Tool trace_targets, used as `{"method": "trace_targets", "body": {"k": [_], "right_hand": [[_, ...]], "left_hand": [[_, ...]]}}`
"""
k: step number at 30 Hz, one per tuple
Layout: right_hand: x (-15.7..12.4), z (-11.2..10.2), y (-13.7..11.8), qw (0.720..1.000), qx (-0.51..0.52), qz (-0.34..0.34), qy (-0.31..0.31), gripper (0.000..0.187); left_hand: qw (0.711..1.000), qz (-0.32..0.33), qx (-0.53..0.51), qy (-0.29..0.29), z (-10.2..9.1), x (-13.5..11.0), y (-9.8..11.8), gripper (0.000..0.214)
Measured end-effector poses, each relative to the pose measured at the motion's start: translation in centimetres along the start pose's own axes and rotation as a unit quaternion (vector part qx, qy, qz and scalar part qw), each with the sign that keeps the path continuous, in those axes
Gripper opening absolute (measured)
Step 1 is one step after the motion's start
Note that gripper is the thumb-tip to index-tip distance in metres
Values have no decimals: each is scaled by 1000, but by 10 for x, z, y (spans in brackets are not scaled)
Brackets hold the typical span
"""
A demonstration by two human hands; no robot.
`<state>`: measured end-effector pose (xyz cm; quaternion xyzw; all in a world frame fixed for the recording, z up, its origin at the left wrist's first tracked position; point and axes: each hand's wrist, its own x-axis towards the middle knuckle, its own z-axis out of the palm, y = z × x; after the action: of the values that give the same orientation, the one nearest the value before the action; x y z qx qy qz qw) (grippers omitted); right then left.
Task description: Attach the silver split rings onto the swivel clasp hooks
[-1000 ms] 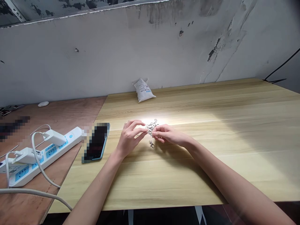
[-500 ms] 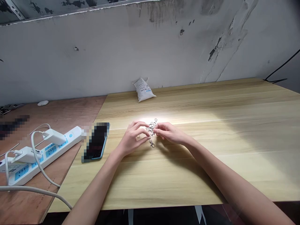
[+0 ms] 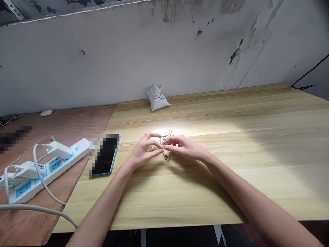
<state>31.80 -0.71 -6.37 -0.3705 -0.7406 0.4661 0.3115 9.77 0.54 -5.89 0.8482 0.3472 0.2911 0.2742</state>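
Note:
A small pile of metal rings and clasps [image 3: 166,136] lies in a bright patch on the light wooden table [image 3: 231,144]. My left hand [image 3: 144,152] and my right hand [image 3: 183,146] meet fingertip to fingertip just in front of the pile, both pinched on a small metal piece [image 3: 163,146] that is too small to name. One loose ring [image 3: 151,149] lies on the table under my left fingers. A metal swivel clasp [image 3: 167,157] lies on the wood just below the fingertips.
A phone [image 3: 105,155] lies at the table's left edge. A white and blue power strip [image 3: 43,168] with plugged chargers and cables sits on the brown table to the left. A small white bag [image 3: 157,97] leans by the back wall. A black cable [image 3: 305,75] runs at far right.
My hands have drawn slightly closer together and nearer to me, with fingertips now touching. A loose ring shows under my left fingers. The pile and clasp have stayed put.

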Motion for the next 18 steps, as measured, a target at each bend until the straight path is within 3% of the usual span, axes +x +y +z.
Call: {"method": "trace_targets", "body": {"k": [4, 11, 18], "right_hand": [[0, 1, 3, 997, -60, -13, 40, 27], [-1, 2, 10, 982, -167, -91, 13, 16], [1, 5, 18, 947, -254, -170, 96, 15]], "left_hand": [[1000, -5, -16, -9, -1, 0, 0, 6], [999, 0, -27, -27, -1, -1, -1, 8], [999, -19, -45, -14, -4, -2, 3, 11]]}}
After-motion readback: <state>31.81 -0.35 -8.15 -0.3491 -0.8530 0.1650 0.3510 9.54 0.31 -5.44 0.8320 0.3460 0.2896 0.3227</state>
